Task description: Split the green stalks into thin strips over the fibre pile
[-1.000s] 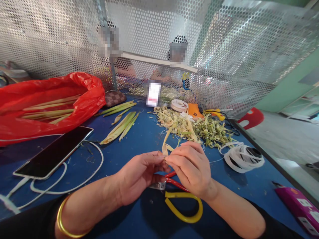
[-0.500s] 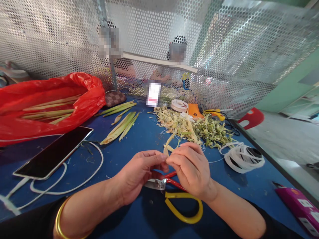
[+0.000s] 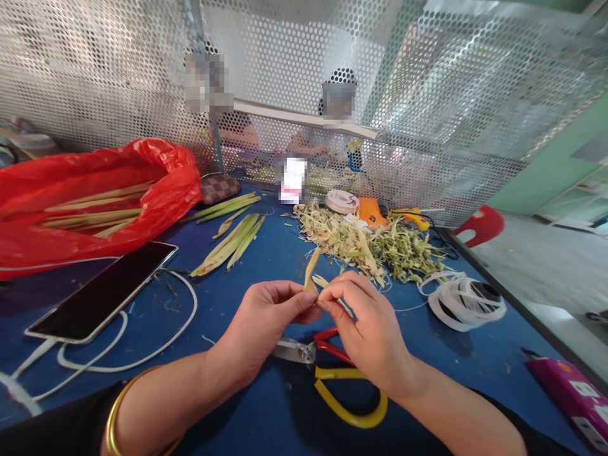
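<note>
Between my two hands is a pale yellow strip of dried plant husk (image 3: 311, 269), its upper end standing up from my fingers. My left hand (image 3: 270, 323) pinches its lower part between thumb and forefinger. Fingertip to fingertip with it, my right hand (image 3: 363, 326) is closed in a pinch at the same spot; the bit it grips is mostly hidden. A second pale end pokes out by the right forefinger. Beneath the hands lie scissors (image 3: 351, 405) with red and yellow handles, their metal blades pointing left and partly covered by my left hand.
A heap of husk scraps (image 3: 361, 247) lies beyond my hands. Green-yellow husks (image 3: 228, 247) and a red plastic bag (image 3: 175, 164) of stalks are at left, near a tablet-like device (image 3: 104, 291) with a white cable. White ribbon coils (image 3: 463, 304) sit at right. A perforated screen (image 3: 285, 76) stands behind.
The husk strip now stands more upright and shifted slightly left. My left fingers have turned a little, and my right hand's fingers have tightened lower, showing another pale end. The tabletop things stay put.
</note>
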### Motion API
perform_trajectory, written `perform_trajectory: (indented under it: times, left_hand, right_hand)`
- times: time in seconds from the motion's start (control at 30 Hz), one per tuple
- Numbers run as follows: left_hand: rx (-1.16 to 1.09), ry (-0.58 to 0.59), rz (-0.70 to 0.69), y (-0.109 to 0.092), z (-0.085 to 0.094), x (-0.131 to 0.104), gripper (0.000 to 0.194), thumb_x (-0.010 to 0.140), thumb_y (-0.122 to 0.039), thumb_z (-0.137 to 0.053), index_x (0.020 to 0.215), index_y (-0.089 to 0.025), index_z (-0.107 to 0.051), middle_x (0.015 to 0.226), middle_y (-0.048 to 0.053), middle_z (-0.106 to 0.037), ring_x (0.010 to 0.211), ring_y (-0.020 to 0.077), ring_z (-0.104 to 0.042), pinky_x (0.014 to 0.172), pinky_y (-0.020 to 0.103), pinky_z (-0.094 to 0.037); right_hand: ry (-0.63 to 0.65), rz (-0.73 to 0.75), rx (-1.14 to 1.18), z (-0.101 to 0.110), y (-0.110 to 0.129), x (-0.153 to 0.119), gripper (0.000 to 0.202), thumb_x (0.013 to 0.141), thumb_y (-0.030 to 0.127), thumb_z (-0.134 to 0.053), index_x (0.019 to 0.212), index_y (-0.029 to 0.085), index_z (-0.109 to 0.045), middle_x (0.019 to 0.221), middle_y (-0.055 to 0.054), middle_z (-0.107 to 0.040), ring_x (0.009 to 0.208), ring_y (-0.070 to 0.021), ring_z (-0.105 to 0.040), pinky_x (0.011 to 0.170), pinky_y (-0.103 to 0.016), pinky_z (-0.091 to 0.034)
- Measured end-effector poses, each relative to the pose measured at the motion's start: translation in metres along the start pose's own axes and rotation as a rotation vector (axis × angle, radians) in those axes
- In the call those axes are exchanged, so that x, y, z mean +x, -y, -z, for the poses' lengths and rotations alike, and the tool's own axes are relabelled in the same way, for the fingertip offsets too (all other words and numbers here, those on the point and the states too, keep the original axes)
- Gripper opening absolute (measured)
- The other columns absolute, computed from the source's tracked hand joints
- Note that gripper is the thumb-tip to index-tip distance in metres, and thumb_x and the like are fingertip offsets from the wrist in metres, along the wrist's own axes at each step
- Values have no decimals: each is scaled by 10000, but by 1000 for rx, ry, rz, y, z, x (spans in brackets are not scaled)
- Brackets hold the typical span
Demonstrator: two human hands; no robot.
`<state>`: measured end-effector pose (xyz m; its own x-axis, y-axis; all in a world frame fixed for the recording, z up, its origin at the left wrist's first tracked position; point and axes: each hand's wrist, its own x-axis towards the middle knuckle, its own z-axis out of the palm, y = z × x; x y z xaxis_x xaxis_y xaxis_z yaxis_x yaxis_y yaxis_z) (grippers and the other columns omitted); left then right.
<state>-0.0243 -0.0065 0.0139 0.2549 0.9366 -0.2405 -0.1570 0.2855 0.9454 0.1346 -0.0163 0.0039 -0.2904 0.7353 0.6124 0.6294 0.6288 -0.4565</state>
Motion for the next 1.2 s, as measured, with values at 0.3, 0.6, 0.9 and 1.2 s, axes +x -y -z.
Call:
perform_trajectory:
  times: [0.3, 0.6, 0.9, 1.2]
  left_hand:
    - [3, 8, -9, 0, 0, -1, 197, 693, -335, -726, 681, -139, -721, 666, 48, -691, 669, 154, -614, 692, 243, -481]
    - [-56, 42, 72, 3, 1, 1, 201, 653, -343, -761, 664, -149, -712, 642, 39, -677, 640, 143, -598, 671, 240, -466]
    - [-93, 91, 86, 1, 3, -2, 240, 753, -324, -660, 591, -152, -624, 618, 8, -595, 608, 103, -515, 601, 207, -400]
    - [-89, 119, 108, 1, 5, 0, 192, 748, -286, -659, 616, -147, -641, 649, 23, -631, 634, 111, -544, 622, 212, -412]
  right_hand:
    - [-1, -177, 43, -1, 0, -3, 94, 834, 125, -558, 853, 213, -534, 797, -5, -608, 747, -159, -568, 686, -298, -464]
    - [-23, -360, 331, 2, 0, 6, 96, 754, 106, -620, 755, 190, -573, 682, 20, -612, 623, -121, -591, 585, -232, -507]
    - [-108, 76, 146, 1, -8, 1, 119, 826, 93, -600, 855, 204, -632, 836, -27, -605, 785, -148, -593, 716, -303, -504]
    - [-163, 253, 12, 2, -8, 2, 165, 822, 54, -596, 886, 202, -633, 787, -24, -641, 763, -153, -592, 718, -318, -501]
